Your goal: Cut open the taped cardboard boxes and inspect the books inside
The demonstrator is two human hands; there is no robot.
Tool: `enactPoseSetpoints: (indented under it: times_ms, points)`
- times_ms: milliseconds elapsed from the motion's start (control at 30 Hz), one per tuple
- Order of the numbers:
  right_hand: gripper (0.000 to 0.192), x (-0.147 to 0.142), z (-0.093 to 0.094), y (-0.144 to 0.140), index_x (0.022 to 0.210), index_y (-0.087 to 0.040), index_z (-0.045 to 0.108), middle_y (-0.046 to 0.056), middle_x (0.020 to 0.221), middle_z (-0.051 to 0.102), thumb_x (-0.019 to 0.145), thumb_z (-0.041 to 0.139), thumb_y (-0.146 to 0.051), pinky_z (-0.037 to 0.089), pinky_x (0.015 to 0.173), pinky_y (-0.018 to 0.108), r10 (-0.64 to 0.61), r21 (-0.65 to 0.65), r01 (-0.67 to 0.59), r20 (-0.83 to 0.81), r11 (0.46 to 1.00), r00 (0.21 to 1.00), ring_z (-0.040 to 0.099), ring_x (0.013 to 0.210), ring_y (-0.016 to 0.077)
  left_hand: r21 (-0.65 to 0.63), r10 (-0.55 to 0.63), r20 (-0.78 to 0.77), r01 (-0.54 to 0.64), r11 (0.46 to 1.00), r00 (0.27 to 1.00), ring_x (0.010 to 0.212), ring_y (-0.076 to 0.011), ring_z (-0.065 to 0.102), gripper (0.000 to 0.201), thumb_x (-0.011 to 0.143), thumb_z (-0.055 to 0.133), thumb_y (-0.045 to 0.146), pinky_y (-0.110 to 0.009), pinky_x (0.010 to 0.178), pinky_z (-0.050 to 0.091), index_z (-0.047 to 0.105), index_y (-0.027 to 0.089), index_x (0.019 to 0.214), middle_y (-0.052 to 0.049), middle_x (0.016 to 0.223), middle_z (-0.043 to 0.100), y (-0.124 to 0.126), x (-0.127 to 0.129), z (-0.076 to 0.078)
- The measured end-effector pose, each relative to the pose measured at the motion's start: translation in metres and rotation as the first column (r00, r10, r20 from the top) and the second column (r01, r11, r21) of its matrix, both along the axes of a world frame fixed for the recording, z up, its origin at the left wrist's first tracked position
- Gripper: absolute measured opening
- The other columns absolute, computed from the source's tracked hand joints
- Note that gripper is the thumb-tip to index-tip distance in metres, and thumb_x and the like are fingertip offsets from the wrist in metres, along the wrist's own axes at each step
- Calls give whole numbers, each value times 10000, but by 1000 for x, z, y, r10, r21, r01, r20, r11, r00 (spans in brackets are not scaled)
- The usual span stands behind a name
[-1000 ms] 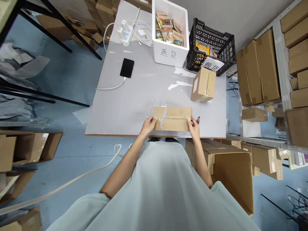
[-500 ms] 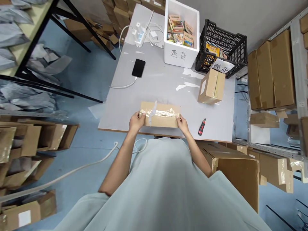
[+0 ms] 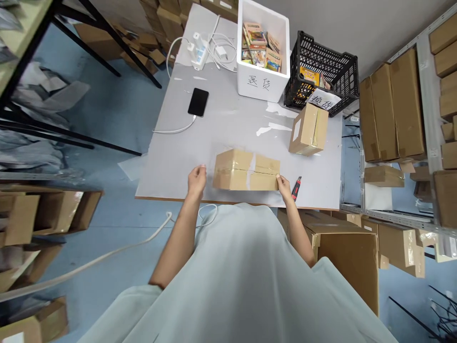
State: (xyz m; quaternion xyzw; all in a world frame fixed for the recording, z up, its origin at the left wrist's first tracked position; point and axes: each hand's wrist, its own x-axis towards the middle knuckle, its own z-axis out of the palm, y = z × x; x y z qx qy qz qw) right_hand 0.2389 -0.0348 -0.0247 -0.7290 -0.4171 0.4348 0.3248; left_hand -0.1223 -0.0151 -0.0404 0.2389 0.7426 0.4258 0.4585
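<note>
A long cardboard box (image 3: 264, 181) with clear tape along its seam and a pale torn strip across it sits near the front edge of the table. My right hand (image 3: 284, 186) grips its right end, thumb on top. Off to the left of the box, apart from it, is my left hand (image 3: 196, 181), its fingers curled in and no object visible in them. Just right of my right hand lies a red and black utility knife (image 3: 296, 188). A smaller taped carton (image 3: 309, 129) stands farther back on the right.
At the back of the table (image 3: 221, 128) are a white foam bin (image 3: 262, 88) of small colourful boxes and a black crate (image 3: 323, 71). A phone (image 3: 198, 102) on a cable and a power strip (image 3: 200, 55) lie left. A big open carton (image 3: 348, 267) stands below right.
My left hand has let go of the box and moved left. The box has shifted right and turned so its left end shows, with my right hand still on it.
</note>
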Motion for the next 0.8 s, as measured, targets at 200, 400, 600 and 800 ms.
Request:
enactPoseSetpoints:
  times_ms: [200, 400, 600, 800]
  points:
    - [693, 17, 40, -15, 1350, -145, 820, 232, 1504, 797, 1014, 636, -723, 574, 1250, 557, -141, 160, 130, 63, 979, 988, 744, 1414, 356, 63, -239, 145, 232, 971, 960, 1167, -326, 781, 631, 875, 842, 756, -422, 1056, 640, 831, 165, 1097, -111, 1016, 855, 4, 43, 15]
    - [685, -18, 81, -29, 1414, -239, 832, 149, 1546, 789, 1003, 741, -778, 637, 1209, 536, 13, 235, -15, 11, 972, 1000, 742, 1436, 356, 142, -347, 222, 322, 936, 911, 1187, -343, 793, 749, 787, 916, 801, -446, 1059, 650, 865, 168, 1184, -128, 1087, 872, 5, 70, 37]
    - [752, -49, 85, -25, 1464, -188, 784, 166, 1514, 797, 990, 771, -772, 659, 1205, 511, 33, 254, -6, -101, 967, 994, 753, 1426, 355, 258, -271, 84, 242, 935, 959, 1167, -344, 813, 747, 779, 908, 778, -435, 1028, 660, 881, 158, 1197, -151, 1200, 880, 5, 50, 59]
    - [734, -80, 59, -16, 1363, -188, 816, 145, 1456, 840, 1015, 658, -814, 632, 1213, 513, 125, 230, -89, -145, 969, 982, 774, 1386, 371, 211, -274, -204, 316, 925, 940, 1071, -296, 834, 475, 960, 778, 566, -400, 976, 638, 880, 199, 1244, -127, 1260, 882, 3, 18, 65]
